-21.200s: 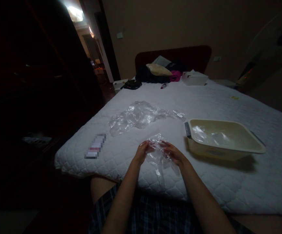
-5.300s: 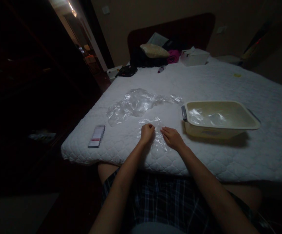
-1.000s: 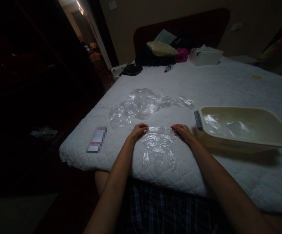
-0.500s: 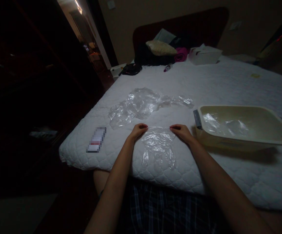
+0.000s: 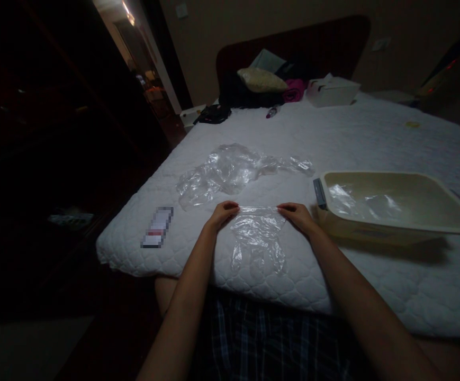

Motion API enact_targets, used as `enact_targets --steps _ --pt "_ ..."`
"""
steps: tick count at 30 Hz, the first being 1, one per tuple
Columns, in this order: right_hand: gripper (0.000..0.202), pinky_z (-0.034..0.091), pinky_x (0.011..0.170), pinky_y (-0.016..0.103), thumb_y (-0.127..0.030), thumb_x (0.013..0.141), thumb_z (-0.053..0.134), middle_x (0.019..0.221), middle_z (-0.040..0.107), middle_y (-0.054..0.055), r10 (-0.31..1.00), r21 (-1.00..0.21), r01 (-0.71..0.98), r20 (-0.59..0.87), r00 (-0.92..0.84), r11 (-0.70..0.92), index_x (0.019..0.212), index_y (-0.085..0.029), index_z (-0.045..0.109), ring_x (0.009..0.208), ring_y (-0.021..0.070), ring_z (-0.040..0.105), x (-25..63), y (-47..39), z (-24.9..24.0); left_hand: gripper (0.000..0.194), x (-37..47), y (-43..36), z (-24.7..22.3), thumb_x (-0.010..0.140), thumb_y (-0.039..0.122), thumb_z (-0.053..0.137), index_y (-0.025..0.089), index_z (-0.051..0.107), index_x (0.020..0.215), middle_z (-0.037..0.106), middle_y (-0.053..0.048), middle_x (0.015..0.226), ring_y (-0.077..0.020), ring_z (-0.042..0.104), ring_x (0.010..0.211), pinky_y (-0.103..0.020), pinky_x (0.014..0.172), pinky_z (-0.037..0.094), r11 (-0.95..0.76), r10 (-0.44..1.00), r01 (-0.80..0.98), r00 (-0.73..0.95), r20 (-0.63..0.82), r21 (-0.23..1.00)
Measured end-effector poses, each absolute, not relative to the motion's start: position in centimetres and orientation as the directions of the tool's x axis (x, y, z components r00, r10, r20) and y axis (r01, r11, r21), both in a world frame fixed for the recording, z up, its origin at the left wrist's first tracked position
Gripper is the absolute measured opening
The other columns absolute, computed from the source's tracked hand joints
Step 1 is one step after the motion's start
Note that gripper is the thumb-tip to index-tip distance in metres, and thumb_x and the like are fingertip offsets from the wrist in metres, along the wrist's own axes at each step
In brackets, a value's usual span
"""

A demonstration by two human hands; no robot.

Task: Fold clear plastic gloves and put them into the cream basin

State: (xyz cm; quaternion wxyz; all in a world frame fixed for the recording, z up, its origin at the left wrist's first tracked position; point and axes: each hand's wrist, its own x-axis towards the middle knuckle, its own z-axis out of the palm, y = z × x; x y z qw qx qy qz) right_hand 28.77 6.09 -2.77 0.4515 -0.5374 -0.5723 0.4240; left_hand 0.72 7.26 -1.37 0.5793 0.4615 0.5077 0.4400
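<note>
A clear plastic bag (image 5: 258, 227) lies crinkled near the front edge of the bed, its far edge pulled straight between my hands. My left hand (image 5: 224, 212) pinches the far left corner between thumb and fingers. At the far right corner, my right hand (image 5: 295, 214) holds the same edge in a like pinch. The bag's near end, with its handle-like strips, rests loose on the quilted white mattress cover (image 5: 198, 246). Just beyond my hands is a heap of more clear plastic bags (image 5: 230, 168), spread and rumpled.
To the right stands a cream plastic bin (image 5: 388, 233) with grey handles and clear plastic inside. A pixelated flat object (image 5: 157, 227) lies at left. Farther back are a white box (image 5: 333, 91), a pink roll (image 5: 293, 91), a pillow (image 5: 262, 80) and a small bottle (image 5: 272, 111).
My left hand has shifted very slightly left, and the bag's far edge looks a little straighter. Both hands keep their pinch on it.
</note>
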Motion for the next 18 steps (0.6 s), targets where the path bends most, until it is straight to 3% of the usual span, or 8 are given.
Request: enact_targets --steps 4,10,15,18 --pt "0.035 0.046 0.060 0.027 -0.037 0.057 0.072 0.080 0.067 0.006 0.999 -0.990 0.137 0.022 0.045 0.015 0.085 -0.016 0.067 0.065 0.0139 0.057 28.6 5.8 -2.3 0.035 0.5 7.2 -1.4 0.055 0.034 0.075 0.015 0.059 0.080 0.054 0.003 0.060 -0.0035 0.046 0.045 -0.017 0.042 0.031 0.180 0.982 -0.047 0.067 -0.177 0.983" --pt "0.042 0.041 0.044 0.021 -0.039 0.047 0.077 0.064 0.059 -0.003 0.976 -0.983 -0.165 -0.111 0.186 -0.081 0.080 -0.018 0.062 0.044 0.0047 0.044 28.6 5.3 -2.0 0.031 -0.9 6.4 -0.8 0.064 0.037 0.068 0.013 0.056 0.079 0.058 0.000 0.065 -0.0029 0.044 0.040 -0.017 0.036 0.031 0.241 0.965 -0.057 0.120 -0.233 0.969" --pt "0.039 0.025 0.034 0.018 -0.046 0.056 0.071 0.052 0.050 -0.005 0.986 -0.992 -0.062 -0.120 0.113 -0.114 0.078 -0.016 0.060 0.039 0.0042 0.036 29.2 3.8 -1.7 0.028 -2.1 5.5 -0.3 0.068 0.037 0.064 0.011 0.057 0.076 0.055 0.000 0.059 -0.0023 0.038 0.035 -0.019 0.035 0.030 0.299 0.932 -0.057 0.231 -0.279 0.952" --pt "0.039 0.022 0.034 0.019 -0.050 0.060 0.067 0.049 0.047 -0.005 0.989 -0.989 0.023 -0.148 0.025 -0.149 0.073 -0.014 0.060 0.038 0.0040 0.034 29.6 3.4 -1.6 0.028 -2.2 5.2 0.0 0.068 0.036 0.065 0.010 0.059 0.078 0.058 -0.001 0.064 -0.0006 0.036 0.034 -0.018 0.036 0.026 0.328 0.915 -0.023 0.257 -0.311 0.945"
